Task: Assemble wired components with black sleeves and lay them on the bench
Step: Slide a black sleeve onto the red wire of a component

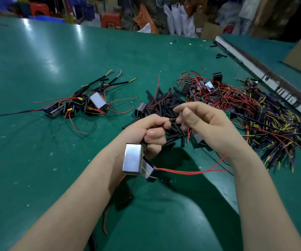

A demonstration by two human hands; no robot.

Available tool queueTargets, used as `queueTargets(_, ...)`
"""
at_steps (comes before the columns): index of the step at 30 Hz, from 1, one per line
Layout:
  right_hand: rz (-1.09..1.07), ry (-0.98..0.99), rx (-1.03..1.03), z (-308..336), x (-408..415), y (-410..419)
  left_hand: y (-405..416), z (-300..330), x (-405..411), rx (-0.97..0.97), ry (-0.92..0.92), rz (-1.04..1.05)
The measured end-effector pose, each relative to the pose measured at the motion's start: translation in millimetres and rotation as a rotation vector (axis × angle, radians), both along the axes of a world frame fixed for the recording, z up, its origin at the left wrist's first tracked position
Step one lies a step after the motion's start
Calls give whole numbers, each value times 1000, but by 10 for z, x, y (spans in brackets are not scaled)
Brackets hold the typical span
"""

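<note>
Head view: wired component [133, 161] is hanging below the left hand [152, 132], whose curled fingers are gripping its wires; right hand [198, 122] is pinching a black sleeve [171, 120] between them; loose sleeves [164, 104] are lying just beyond on the green counter [37, 69]; finished units [84, 104] are resting farther left.

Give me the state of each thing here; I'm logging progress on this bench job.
left hand: grips a wired component's leads.
right hand: pinches a black sleeve.
black sleeve: held between both hands.
held component: hangs below the left hand, red wires trailing.
sleeved components: lying on the bench.
loose sleeves: piled.
unsleeved components: tangled heap.
</note>
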State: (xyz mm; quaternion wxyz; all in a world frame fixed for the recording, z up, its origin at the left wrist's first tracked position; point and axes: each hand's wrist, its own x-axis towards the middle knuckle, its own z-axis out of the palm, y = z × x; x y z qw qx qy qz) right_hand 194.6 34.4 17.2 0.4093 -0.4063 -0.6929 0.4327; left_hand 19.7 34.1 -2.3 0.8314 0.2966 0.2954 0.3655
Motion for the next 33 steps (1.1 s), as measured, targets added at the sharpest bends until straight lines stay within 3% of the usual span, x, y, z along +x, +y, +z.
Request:
queueTargets(5, 16, -88, 126, -27, -38, -4, -17, 24, -27, -75, -132, -128)
queueTargets(8, -79, -113, 52, -68, -73, 22, -19, -8, 20, 20, 78, -23)
queueTargets(11, -155, -204, -116, -92, -84, 45, -45, -84, 62, 338, 448, 137)
queueTargets(14, -151, -283, -263, -106, -66, 62, -73, -98, 84, 404, 525, 145)
queueTargets(18, -93, -135, -252, -44, -21, 45, -11, -78, 54, 152, 252, 104)
queueTargets(22, -8, 31, 4, 1, 49, 8, 36, -16, -45, -101, -118, -59)
queueTargets(24, 2, -35, 148, -16, 53, 19, 29, -2, -63, -193, -273, -143)
queueTargets(27, -66, -190, 342, -75, -1, 50, 22, -7, -73, -295, -350, -197)
queueTargets(30, -137, -220, 411, -105, -42, 65, 48, -29, -89, -367, -416, -255)
queueTargets(33, -142, -233, 376, -117, -62, 56, 45, -29, -29, -256, -236, -190)
